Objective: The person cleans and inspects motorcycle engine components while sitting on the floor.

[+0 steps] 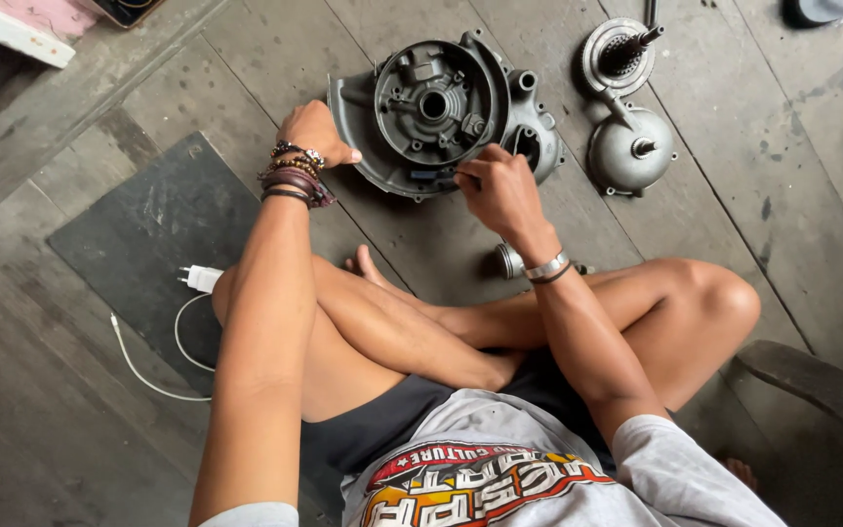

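Grey engine case [441,112] lies flat on plank floor [695,224], ahead of crossed legs. Left hand [314,132] rests on its left edge, fingers curled. Right hand [500,185] pinches a small part at its lower rim; grip detail unclear. Round metal cover [631,148] just right.
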